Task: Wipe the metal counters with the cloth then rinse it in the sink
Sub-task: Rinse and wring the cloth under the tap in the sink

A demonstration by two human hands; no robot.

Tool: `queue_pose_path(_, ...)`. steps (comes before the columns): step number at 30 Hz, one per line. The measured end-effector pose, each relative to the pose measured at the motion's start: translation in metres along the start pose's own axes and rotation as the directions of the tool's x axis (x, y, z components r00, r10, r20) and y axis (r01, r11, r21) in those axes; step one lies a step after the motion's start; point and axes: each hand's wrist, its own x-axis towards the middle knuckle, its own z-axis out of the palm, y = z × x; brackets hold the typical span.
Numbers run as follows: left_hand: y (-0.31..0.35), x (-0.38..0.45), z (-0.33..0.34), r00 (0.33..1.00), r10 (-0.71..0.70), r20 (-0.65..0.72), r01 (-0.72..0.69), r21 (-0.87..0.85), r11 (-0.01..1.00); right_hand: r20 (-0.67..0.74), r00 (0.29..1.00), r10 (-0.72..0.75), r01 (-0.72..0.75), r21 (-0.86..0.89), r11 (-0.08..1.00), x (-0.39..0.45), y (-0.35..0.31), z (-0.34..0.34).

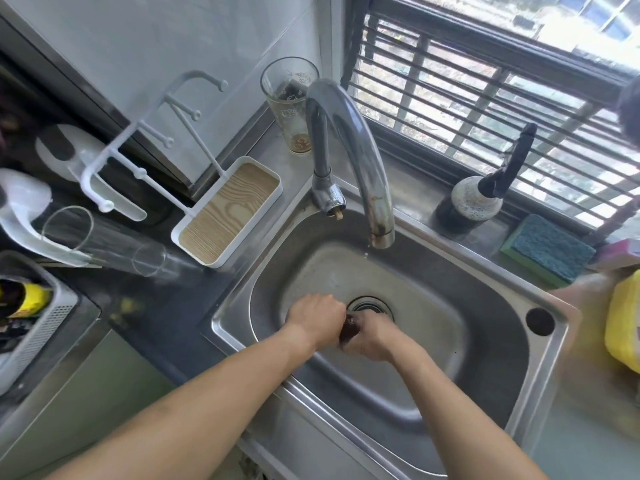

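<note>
Cloth (349, 330), wet, soft and limp, sits wrung between left hand (317, 317) and right hand (369, 336) over the sink (491, 327); each grip holds one end.

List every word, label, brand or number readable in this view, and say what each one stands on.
No text here can be read with certainty.
Drinking glass behind the faucet: printed marks and small figures, too blurred to read.
Yellow packet in the grey basket at the left: dark print, too blurred to read.
Yellow container at the right edge: a small mark, too small to read.
Sink, faucet and sponge: no lettering visible.
</note>
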Motion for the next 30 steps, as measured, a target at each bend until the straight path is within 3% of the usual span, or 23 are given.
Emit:
queue_pose_path(6,0.002,-0.001,0.015,0.985,-0.107,0.136,0.145,-0.316,0.938,-0.184,0.982,-0.051,0.019,-0.17,0.985,-0.001,0.012,0.02)
queue_pose_path(11,0.005,-0.003,0.029,0.959,-0.07,0.276,0.228,-0.598,0.769,-0.245,0.961,-0.125,0.031,-0.353,0.935,-0.005,0.018,0.028)
queue_pose_path(16,-0.003,-0.008,0.023,0.816,0.16,0.556,0.41,-0.751,0.517,-0.271,0.945,-0.184,0.057,-0.418,0.907,-0.01,0.023,0.031)
queue_pose_path(18,-0.008,-0.01,0.017,0.767,0.306,0.564,0.439,-0.809,0.389,-0.312,0.929,-0.199,0.06,-0.404,0.913,-0.012,0.025,0.028)
queue_pose_path(20,-0.01,-0.008,0.014,0.756,0.367,0.542,0.44,-0.836,0.329,-0.377,0.909,-0.178,0.05,-0.325,0.944,-0.013,0.03,0.026)
queue_pose_path(22,-0.009,-0.003,0.014,0.825,0.307,0.475,0.348,-0.854,0.386,-0.401,0.904,-0.15,0.051,-0.248,0.967,-0.009,0.036,0.027)
queue_pose_path(24,-0.009,0.004,0.017,0.922,0.205,0.328,0.154,-0.798,0.583,-0.387,0.913,-0.131,0.092,-0.119,0.989,-0.006,0.038,0.029)
queue_pose_path(26,-0.012,0.01,0.02,0.974,0.136,0.179,-0.001,-0.602,0.799,-0.347,0.935,-0.077,0.136,0.148,0.98,-0.006,0.04,0.029)
queue_pose_path(27,-0.013,0.013,0.02,0.987,0.115,0.117,-0.031,-0.556,0.831,-0.293,0.956,-0.029,0.133,0.342,0.93,-0.008,0.039,0.025)
queue_pose_path(29,-0.018,0.014,0.018,0.989,0.147,-0.009,-0.133,-0.487,0.863,-0.166,0.986,0.021,0.1,0.687,0.72,-0.014,0.04,0.016)
queue_pose_path(30,-0.021,0.013,0.02,0.964,0.232,-0.133,-0.265,-0.366,0.892,-0.118,0.993,0.024,0.078,0.783,0.617,-0.014,0.044,0.012)
